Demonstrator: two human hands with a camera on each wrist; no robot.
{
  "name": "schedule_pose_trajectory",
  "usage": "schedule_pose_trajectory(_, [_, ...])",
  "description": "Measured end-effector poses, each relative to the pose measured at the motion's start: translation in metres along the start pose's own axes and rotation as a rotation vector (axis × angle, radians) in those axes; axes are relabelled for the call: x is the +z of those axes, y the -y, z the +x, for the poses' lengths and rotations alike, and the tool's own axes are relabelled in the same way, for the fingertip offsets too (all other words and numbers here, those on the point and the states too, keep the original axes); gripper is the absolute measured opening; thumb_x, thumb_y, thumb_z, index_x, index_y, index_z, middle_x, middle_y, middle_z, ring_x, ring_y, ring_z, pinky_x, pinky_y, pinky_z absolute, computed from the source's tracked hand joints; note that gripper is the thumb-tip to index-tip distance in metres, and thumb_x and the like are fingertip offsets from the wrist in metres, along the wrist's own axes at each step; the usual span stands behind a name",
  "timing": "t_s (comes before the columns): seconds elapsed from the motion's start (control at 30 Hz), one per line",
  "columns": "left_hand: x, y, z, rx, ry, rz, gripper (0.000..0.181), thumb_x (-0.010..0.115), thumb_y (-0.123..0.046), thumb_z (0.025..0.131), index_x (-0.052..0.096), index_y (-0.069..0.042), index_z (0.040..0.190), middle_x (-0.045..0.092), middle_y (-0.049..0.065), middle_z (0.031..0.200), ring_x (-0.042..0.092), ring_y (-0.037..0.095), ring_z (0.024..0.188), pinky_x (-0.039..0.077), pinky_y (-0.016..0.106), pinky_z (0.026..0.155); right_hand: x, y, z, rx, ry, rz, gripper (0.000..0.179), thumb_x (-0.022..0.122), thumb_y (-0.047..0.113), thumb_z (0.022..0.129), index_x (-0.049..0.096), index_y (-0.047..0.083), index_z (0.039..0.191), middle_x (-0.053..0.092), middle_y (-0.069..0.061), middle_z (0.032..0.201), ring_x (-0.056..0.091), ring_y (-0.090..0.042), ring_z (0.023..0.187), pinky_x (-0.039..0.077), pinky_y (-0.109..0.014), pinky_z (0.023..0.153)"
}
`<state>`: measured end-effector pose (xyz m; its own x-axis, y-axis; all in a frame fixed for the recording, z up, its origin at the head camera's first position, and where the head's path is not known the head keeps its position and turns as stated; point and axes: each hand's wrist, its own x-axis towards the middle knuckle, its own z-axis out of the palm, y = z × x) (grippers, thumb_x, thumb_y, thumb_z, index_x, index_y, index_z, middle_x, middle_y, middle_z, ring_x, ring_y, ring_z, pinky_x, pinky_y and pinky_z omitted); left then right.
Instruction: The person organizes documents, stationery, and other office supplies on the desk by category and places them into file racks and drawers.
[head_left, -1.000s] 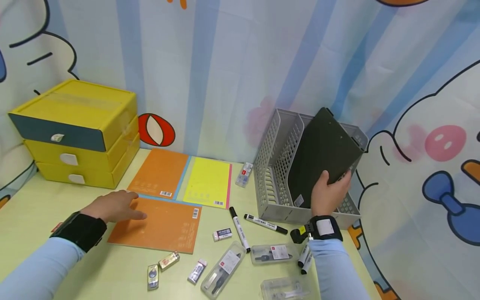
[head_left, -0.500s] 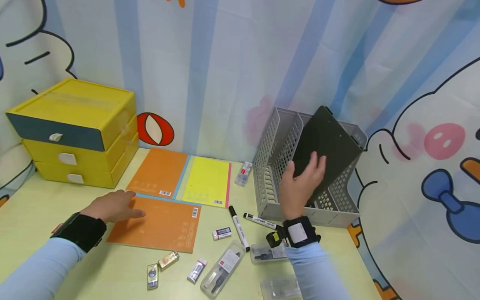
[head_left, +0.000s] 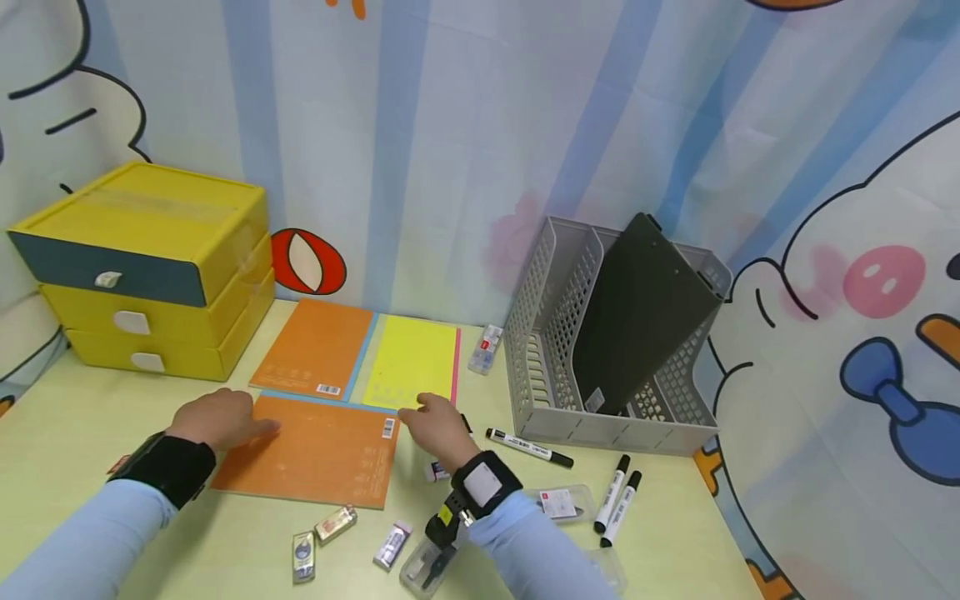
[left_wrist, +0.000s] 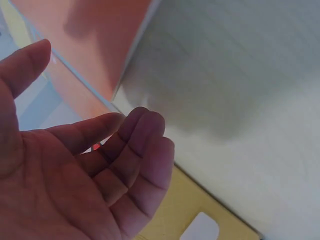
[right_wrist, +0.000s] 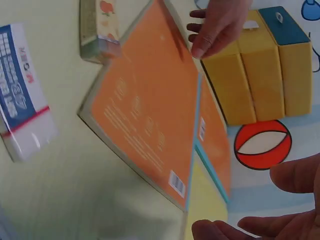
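Notebook [head_left: 315, 454], that front orange one, lies flat on the table [head_left: 225, 550], left hand [head_left: 217, 421] and right hand [head_left: 441, 429] near opposite ends, both relaxed, half-spread, gripping nothing; an even, two-ended hold should stop it bending!

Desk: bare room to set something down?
Bare desk: left, between yellow drawers and left sleeve; front, between that sleeve and the leftmost small block; right, in front of the gray organizer, beyond the paired markers. Crowded: front orange notebook across to those markers, with clear cases, right sleeve overhead.
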<state>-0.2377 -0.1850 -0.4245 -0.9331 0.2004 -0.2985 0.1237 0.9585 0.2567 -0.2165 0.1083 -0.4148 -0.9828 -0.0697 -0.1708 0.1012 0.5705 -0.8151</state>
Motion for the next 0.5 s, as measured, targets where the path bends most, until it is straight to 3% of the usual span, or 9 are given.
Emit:
schedule_pose_trajectory(0.1, [0.003,0.000,0.001,-0.019,0.003,-0.017,0.053,0.064,-0.040,0.094,0.062,0.013,0.103,0.054,0.014,0.078,0.051,0.029,0.073,0.045,0.041,0.067,0.017,-0.008,0.000,0.030,0.038,0.025,0.055,0.060,0.022,0.097,0.047,-0.010,0.139,0.055,-0.022,0.135,0.063,-0.029,0.099,0.052,-0.039,0.085])
schedule_pose_trajectory(0.23, [0.009,0.000,0.004,-0.005,-0.012,-0.010,0.052,0.064,-0.037,0.094,0.061,0.014,0.104,0.059,0.017,0.084,0.052,0.031,0.075,0.049,0.046,0.072,0.030,-0.013,-0.001,0.064,0.069,0.087,0.050,0.062,0.017,0.095,0.051,-0.011,0.135,0.059,-0.017,0.118,0.051,-0.016,0.064,0.044,-0.027,0.061])
schedule_pose_trajectory(0.37, [0.012,0.001,0.007,0.005,-0.024,-0.052,0.048,0.061,-0.031,0.095,0.060,0.015,0.105,0.058,0.018,0.085,0.051,0.031,0.076,0.049,0.047,0.076,0.033,-0.013,-0.003,0.084,0.085,0.140,0.050,0.062,0.015,0.095,0.050,-0.011,0.135,0.058,-0.009,0.098,0.048,-0.015,0.064,0.046,-0.027,0.062])
schedule_pose_trajectory(0.5, [0.011,0.003,0.009,-0.033,0.010,-0.189,0.051,0.056,-0.027,0.096,0.053,0.021,0.112,0.056,0.021,0.090,0.051,0.034,0.081,0.047,0.050,0.081,0.032,-0.011,-0.004,0.117,0.102,0.190,0.053,0.061,0.015,0.096,0.046,-0.012,0.139,0.051,-0.006,0.083,0.050,-0.016,0.071,0.052,-0.032,0.072])
